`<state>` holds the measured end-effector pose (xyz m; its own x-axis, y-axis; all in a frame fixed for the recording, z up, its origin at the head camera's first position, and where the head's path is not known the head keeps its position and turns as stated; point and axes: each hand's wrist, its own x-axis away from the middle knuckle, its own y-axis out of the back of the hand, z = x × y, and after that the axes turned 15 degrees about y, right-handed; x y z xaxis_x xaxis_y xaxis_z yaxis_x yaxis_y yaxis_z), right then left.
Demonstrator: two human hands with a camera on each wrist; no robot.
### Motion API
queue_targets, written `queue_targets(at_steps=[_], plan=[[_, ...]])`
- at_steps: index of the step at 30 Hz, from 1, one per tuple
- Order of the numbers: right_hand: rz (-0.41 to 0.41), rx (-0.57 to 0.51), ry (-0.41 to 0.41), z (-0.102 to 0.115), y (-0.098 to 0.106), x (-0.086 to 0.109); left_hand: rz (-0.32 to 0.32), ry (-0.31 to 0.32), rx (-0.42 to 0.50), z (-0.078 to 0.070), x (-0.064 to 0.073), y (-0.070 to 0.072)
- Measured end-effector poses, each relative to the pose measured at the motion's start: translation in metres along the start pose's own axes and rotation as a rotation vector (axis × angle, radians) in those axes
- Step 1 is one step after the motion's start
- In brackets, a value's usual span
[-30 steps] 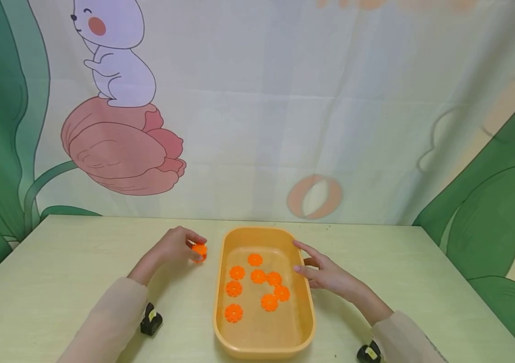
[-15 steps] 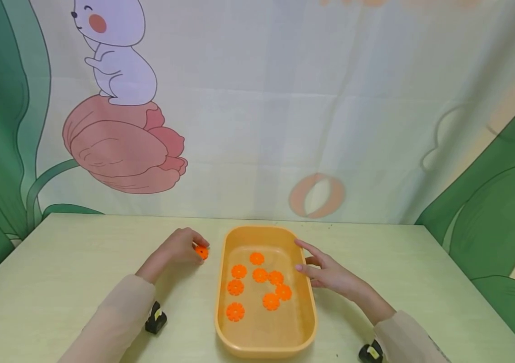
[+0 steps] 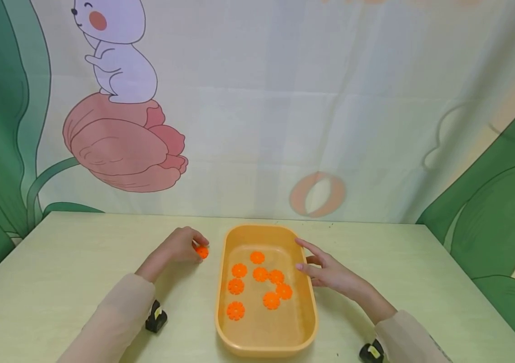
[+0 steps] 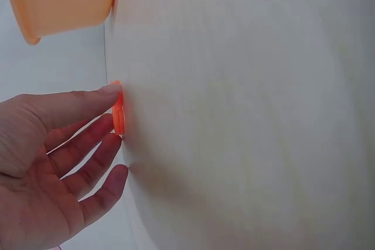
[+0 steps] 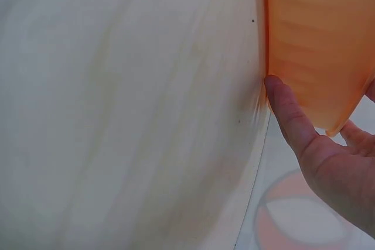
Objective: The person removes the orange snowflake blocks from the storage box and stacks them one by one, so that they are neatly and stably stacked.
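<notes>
While hands [image 3: 330, 272] flank the tub [image 3: 266, 333] — the left [image 3: 182, 245] pinches a disc [image 3: 202, 251].

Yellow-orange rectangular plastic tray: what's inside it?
Eight orange, notched, round plastic discs lie in the tray. Patches of its floor directly beneath them are covered, so I can't see what's there.

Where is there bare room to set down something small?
The table is bare left of the left sleeve and right of the right hand. In the tray, the near right corner is free. Crowded: the tray's middle, with orange pieces, and the narrow gap toward the left hand, holding another piece.
</notes>
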<state>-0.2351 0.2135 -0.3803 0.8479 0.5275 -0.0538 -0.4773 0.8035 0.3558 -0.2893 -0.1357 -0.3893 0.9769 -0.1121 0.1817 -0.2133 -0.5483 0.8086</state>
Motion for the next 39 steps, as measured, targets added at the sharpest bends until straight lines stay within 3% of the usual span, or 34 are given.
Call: queue_targets(at_steps=[8, 18, 27, 32, 39], plan=[[0.005, 0.007, 0.004, 0.000, 0.000, 0.001, 0.013, 0.002, 0.052, -0.002, 0.008, 0.006], [-0.011, 0.016, -0.008, 0.000, -0.001, 0.000, -0.024, -0.181, 0.211, -0.021, 0.039, 0.011], [-0.008, 0.023, -0.006, 0.000, 0.000, 0.000, -0.045, -0.283, 0.298, -0.047, 0.069, -0.007], [-0.009, 0.026, -0.011, 0.003, 0.000, 0.001, -0.027, -0.317, 0.372, -0.059, 0.077, -0.019], [0.001, 0.027, -0.002, 0.005, 0.000, 0.001, -0.007, -0.313, 0.400, -0.074, 0.081, -0.035]])
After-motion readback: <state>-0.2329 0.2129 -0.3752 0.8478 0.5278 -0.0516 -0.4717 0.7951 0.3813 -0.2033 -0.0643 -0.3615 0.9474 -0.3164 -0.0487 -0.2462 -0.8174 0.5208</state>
